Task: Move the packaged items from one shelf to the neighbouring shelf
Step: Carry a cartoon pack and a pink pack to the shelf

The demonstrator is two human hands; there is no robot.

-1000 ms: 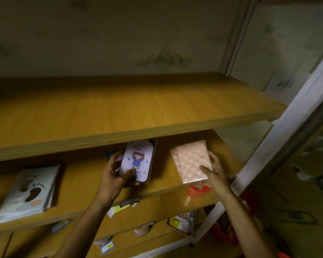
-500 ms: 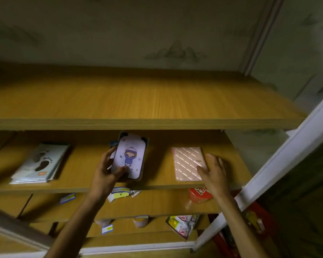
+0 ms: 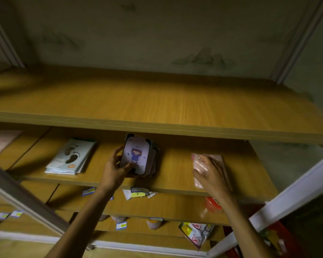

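Observation:
My left hand (image 3: 114, 170) grips a stack of flat packs; the top one is a white cartoon pack (image 3: 135, 155) with a small figure in blue. The stack is tilted up off the second wooden shelf (image 3: 175, 175). My right hand (image 3: 211, 175) lies on a pink quilted pack (image 3: 200, 165) that rests flat on the same shelf to the right, fingers curled over its left and near edges. The hand covers much of the pack.
A pile of pale packs with footprint pictures (image 3: 71, 157) lies left on the same shelf. The top shelf (image 3: 157, 101) above is bare wood. Lower shelves hold price tags, a red tub (image 3: 213, 204) and a printed bag (image 3: 194, 233). A white post (image 3: 287, 196) bounds the right.
The pink pack went from held up in my right hand to lying flat on the shelf under that hand. My left hand kept hold of the cartoon stack. The view tilted upward.

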